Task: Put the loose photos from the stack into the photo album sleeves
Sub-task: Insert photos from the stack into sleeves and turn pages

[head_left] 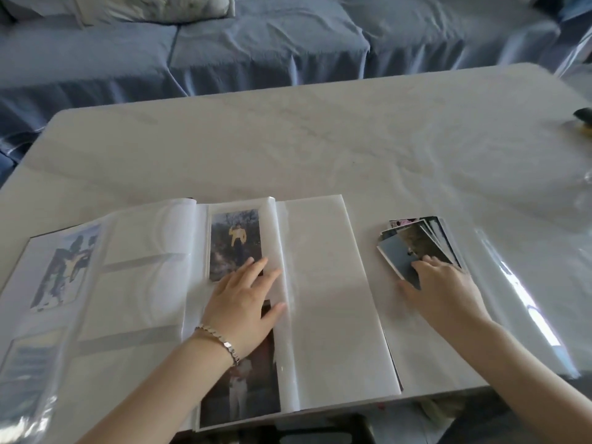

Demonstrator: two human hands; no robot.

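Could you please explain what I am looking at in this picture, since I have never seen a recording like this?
No machine here: a person wears a camera on the head, looking forward and down at their own two bare hands. On the white marble-patterned table lies an open photo album with clear plastic sleeves. The left hand, with a silver bracelet, presses flat on a page. The right hand rests on the fanned stack of loose photos; whether it grips one, I cannot tell. Behind stands a blue-covered sofa.

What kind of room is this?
Probably a home living room: a sofa under a blue cover with a cushion sits behind a pale table, where a photo album lies open.
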